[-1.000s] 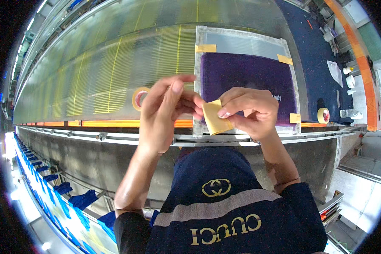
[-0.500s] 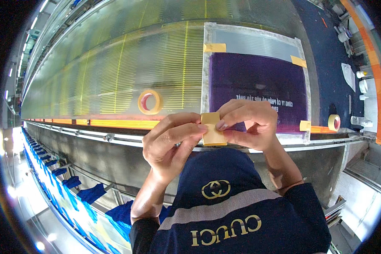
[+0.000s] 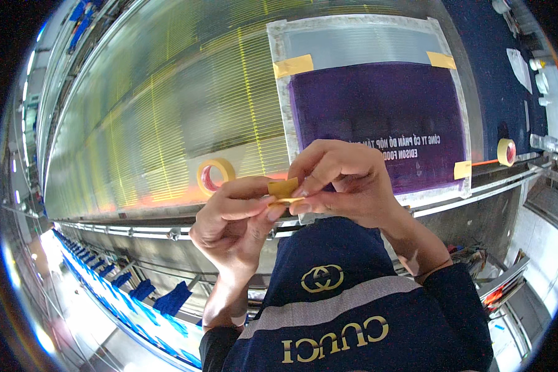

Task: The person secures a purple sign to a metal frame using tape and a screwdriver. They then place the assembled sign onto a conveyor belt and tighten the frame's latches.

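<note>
Head view, looking down on a person's two bare hands at the near edge of a long, striped, glassy surface (image 3: pixel 192 105). Between the hands is a small piece of yellow tape (image 3: pixel 283 188), held up above that edge, by the near left corner of a pale-bordered frame (image 3: pixel 284 99). The piece looks folded or curled, with a far flap standing up and a thinner lip nearer the person; whether its faces are stuck together cannot be told.

The left hand (image 3: pixel 229 217) pinches the left end between thumb and forefinger. The right hand (image 3: pixel 350 185) pinches the right end the same way, its other fingers curled in.

To handle the piece well, light fingertip pressure at both ends seems best, with the edges lined up before any firm press, since tape may crease or cling crookedly. Pulling the ends evenly should keep it from twisting, and fingers kept off any sticky face should come away cleanly.

Inside the frame is a dark purple panel (image 3: pixel 378 99). Yellow strips sit at its far left (image 3: pixel 293 66), far right (image 3: pixel 441 59) and near right (image 3: pixel 462 170). One tape roll (image 3: pixel 227 168) is just beyond the left hand; another roll (image 3: pixel 503 152) is right of the frame.
</note>
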`<move>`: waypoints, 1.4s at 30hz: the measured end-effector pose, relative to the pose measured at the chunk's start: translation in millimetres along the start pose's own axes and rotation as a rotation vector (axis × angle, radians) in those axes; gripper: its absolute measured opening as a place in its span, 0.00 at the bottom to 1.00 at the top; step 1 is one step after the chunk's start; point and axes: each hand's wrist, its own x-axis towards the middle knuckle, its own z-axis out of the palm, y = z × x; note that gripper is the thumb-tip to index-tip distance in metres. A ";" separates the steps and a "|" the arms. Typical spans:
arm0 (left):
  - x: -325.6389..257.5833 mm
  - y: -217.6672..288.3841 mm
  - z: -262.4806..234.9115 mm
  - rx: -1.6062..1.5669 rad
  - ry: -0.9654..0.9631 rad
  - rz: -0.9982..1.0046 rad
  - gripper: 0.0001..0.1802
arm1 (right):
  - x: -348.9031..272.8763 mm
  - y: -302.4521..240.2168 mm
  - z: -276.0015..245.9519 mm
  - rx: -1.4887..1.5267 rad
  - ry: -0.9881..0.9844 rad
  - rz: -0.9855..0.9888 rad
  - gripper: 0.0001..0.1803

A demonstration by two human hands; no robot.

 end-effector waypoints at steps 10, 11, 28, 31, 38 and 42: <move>1.7 18.2 0.9 -0.201 0.050 -0.004 0.11 | -11.2 -28.9 43.4 0.109 0.182 -0.003 0.12; -2.2 24.2 -0.5 -0.223 0.050 0.031 0.12 | -11.9 -33.9 50.9 0.111 0.191 -0.014 0.15; -41.6 85.1 -68.5 -0.592 -0.190 -0.313 0.06 | -49.9 -95.4 102.7 -0.506 -0.319 -0.349 0.34; -46.3 90.4 -78.3 -0.671 -0.308 -0.465 0.10 | -26.2 -104.4 114.3 -0.638 -0.318 -0.388 0.25; -56.1 91.9 -66.2 -0.608 -0.326 -0.409 0.17 | -26.9 -86.9 115.6 -0.601 -0.183 -0.372 0.09; -68.8 73.1 -47.2 -0.323 -0.157 0.029 0.12 | -38.4 -63.2 124.5 -0.264 0.053 -0.292 0.08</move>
